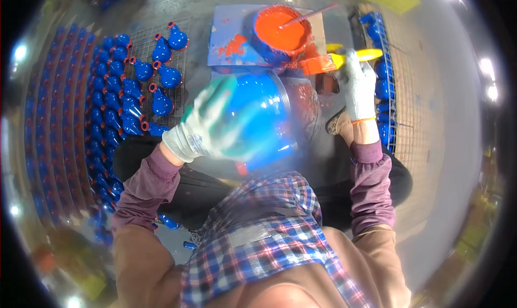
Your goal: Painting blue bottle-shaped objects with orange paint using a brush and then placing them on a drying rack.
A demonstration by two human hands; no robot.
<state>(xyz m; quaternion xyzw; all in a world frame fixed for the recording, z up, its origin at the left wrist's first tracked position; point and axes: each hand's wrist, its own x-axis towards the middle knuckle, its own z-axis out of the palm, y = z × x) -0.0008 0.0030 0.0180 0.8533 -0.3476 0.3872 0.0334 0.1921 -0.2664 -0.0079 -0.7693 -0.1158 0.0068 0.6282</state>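
Note:
My left hand (215,114), in a white glove with green patches, grips a large glossy blue metal-looking part (266,106) in front of my lap. The part has a ridged end at the upper right and a small red spot at its lower left. Motion blurs the fingers and the part's lower side. Off to the right, my right hand (360,87), in a white glove, is closed round a yellow-handled paintbrush (338,61). Its wide orange-coated bristles point left, just below a bucket (263,47) of orange-red paint. A thin stick (309,16) leans in the paint.
A paint-stained board (222,30) lies under the bucket. Blue bulb-shaped parts (162,103) with red-orange ends rest on wire mesh at the left, beside dense rows of similar ones (110,100). More blue parts (382,87) stand in a wire rack at the right.

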